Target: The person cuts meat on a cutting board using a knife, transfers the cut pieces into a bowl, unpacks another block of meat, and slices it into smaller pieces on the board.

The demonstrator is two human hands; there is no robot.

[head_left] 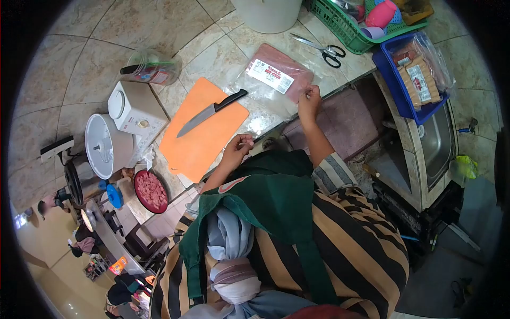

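Observation:
A clear plastic packet of pink sliced meat [289, 68] with a white label lies flat on the tiled counter. My right hand [309, 102] pinches the packet's right edge near the counter's front. Close to my body, my left hand [239, 149] is closed with its fingers curled together; what it holds, if anything, cannot be made out. Just beyond it lies an orange cutting board [212, 127], and a black-handled knife [204, 118] rests across it. Black-handled scissors [324, 50] lie open on the counter past the packet.
To the left stand a white kitchen scale [138, 114], a white round tub [101, 146] and a red bowl of cut pink meat [151, 191]. A green basket [340, 32] is at the back right. A blue basket of packaged sausages [406, 109] sits beside a steel sink [440, 149].

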